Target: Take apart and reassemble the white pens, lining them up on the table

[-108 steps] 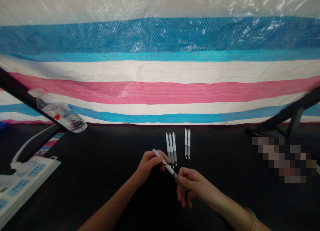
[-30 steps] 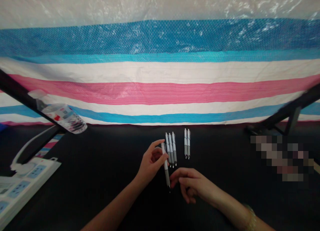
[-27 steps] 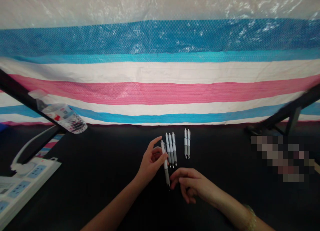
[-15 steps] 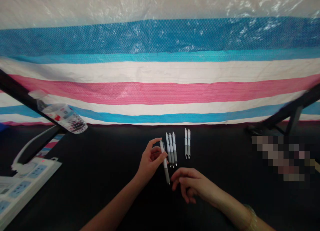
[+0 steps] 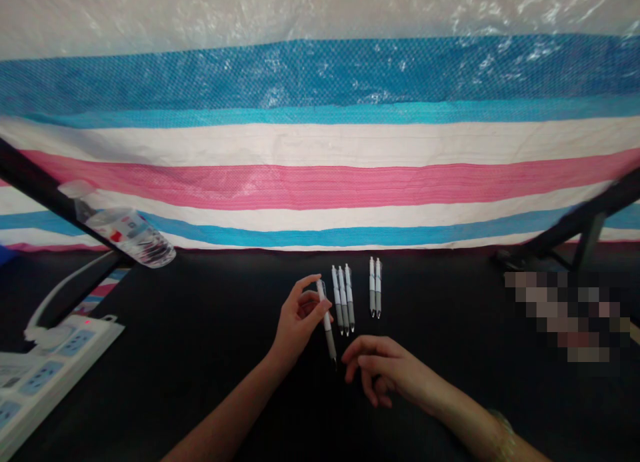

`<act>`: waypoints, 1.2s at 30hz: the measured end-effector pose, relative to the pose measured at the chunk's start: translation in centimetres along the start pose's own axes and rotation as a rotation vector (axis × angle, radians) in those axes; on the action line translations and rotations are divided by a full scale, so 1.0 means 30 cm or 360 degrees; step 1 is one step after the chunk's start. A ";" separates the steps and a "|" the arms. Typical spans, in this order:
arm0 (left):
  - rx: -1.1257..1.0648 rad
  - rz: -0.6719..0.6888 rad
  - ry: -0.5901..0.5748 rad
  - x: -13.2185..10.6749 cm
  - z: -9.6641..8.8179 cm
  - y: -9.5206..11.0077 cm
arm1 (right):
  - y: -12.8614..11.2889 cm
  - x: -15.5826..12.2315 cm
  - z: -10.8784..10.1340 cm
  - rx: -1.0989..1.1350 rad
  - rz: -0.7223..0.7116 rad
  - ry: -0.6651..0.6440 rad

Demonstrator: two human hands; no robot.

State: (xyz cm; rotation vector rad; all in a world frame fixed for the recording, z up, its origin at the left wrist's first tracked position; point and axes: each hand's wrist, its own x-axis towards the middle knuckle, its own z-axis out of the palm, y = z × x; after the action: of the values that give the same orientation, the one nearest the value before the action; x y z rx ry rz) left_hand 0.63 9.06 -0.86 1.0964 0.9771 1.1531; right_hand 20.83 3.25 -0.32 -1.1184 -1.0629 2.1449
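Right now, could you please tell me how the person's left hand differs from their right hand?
The left hand grips a white-and-grey pen, while the right hand holds nothing, its fingers loosely curled. The left hand is beside a group of three pens, while the right hand is nearer the viewer and farther right. A bracelet shows on the right wrist, but none shows on the left. Both hands are bare and over the black tabletop.

On the bench [image 5: 200, 375], near the middle, three retractable pens [image 5: 343, 299] side by side, and two more pens [image 5: 375, 287] just to their right. One further pen [image 5: 326, 319] in the left hand [image 5: 299, 322], just left of the three. Right hand [image 5: 385, 372] nearer the viewer, apart from all the pens. At the bench's far left, a power strip [image 5: 50, 375]; beyond it, a plastic bottle [image 5: 123, 227] against a slanting bar [image 5: 35, 175]. Behind the bench, a tarpaulin [image 5: 320, 182].
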 end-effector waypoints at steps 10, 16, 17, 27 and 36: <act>0.0486 0.0274 0.0245 0.008 -0.019 -0.013 | 0.004 0.000 0.000 -0.0016 -0.0007 0.0008; 0.0332 0.0272 0.0209 0.006 -0.013 -0.019 | -0.001 -0.002 0.001 -0.0039 -0.0012 -0.0001; 0.0317 0.0282 0.0210 0.007 -0.014 -0.021 | -0.001 -0.002 0.001 -0.0040 -0.0014 0.0002; 0.0313 0.0221 0.0211 0.009 -0.018 -0.016 | -0.011 -0.004 -0.023 -0.0687 -0.0496 0.0353; 0.1358 0.0591 -0.0305 -0.014 -0.022 0.011 | -0.034 0.005 -0.137 -0.2625 -0.1232 0.0901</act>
State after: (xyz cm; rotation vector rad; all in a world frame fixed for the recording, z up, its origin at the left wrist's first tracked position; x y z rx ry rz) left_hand -0.13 8.76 -0.64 2.0994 1.1730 0.8860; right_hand 24.27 5.62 -1.04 -1.3160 -2.3824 -0.0020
